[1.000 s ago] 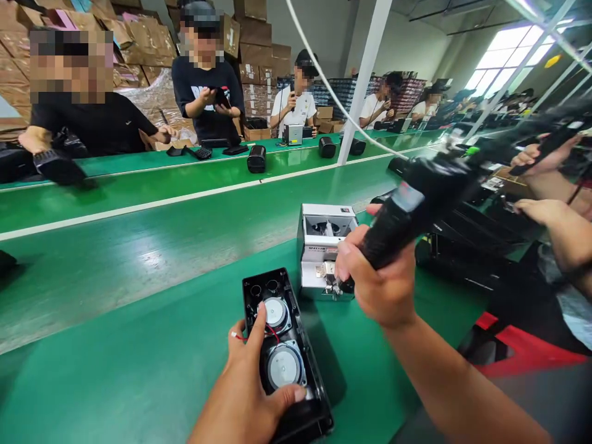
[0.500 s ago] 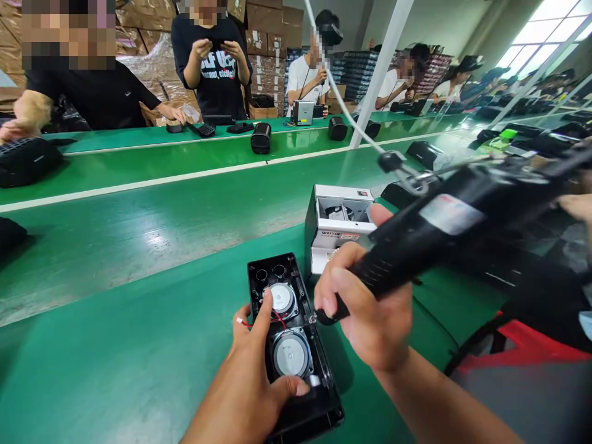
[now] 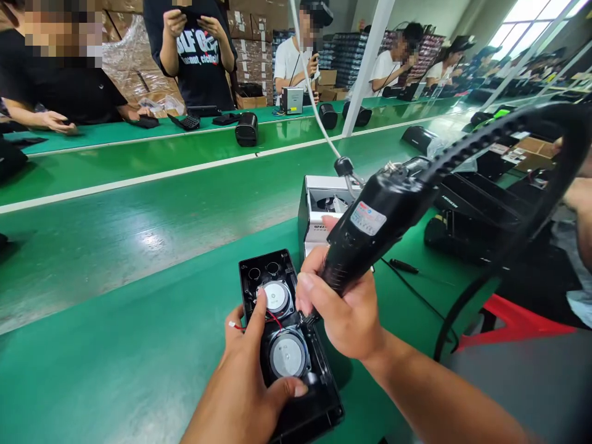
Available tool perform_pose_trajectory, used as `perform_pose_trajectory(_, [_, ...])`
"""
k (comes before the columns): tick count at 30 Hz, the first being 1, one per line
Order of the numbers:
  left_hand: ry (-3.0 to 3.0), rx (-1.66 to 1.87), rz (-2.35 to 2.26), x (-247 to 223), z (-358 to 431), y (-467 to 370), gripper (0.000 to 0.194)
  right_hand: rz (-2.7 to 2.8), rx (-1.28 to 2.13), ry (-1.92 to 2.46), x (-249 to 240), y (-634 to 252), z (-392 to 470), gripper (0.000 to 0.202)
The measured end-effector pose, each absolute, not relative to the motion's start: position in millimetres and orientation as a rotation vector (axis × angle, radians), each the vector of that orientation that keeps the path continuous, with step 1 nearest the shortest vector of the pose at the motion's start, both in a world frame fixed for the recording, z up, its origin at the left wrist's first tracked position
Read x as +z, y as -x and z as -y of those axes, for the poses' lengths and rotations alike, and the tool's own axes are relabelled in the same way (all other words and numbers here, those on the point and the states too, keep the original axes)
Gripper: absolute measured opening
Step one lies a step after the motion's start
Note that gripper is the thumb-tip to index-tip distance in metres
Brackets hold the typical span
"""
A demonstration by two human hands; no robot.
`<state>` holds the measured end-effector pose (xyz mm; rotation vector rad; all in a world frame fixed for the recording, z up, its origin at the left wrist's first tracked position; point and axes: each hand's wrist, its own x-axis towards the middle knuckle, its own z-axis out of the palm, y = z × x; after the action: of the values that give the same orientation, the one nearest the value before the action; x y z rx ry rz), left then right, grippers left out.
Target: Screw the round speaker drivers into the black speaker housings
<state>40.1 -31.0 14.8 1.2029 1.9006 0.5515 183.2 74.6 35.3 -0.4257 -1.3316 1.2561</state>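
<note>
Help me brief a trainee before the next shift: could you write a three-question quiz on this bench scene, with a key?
1. Multiple choice. From the wearer's side, where does the white-fronted machine stand relative to the black casing?
a) underneath it
b) inside it
c) beyond it

2. True or false. The left hand holds the casing.

3. Open. What does the right hand grip?

Key
1. c
2. True: its thumb reaches over the casing's interior.
3. A black power tool.
</note>
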Motion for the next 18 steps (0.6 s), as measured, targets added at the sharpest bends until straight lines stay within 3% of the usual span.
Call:
perform_pose_trajectory(3, [-1.198,0.530,-1.916,18,30,-42,0.121,1.372,1.272,0.412,32,-183,-71,0.016])
perform_pose_trajectory(7, [-1.211,0.561,-1.924,17,30,-43,0.114,1.395,1.292,0.482,33,-181,-66,0.021])
perform_pose_trajectory(11, [-1.253,0.595,-1.935,12,31,-42,0.104,1.418,1.237,0.581,36,-180,-65,0.040])
perform_pose_trajectory(18, [-1.368,0.613,-2.003,-4,31,-39,0.109,1.448,1.213,0.614,29,-175,-63,0.027])
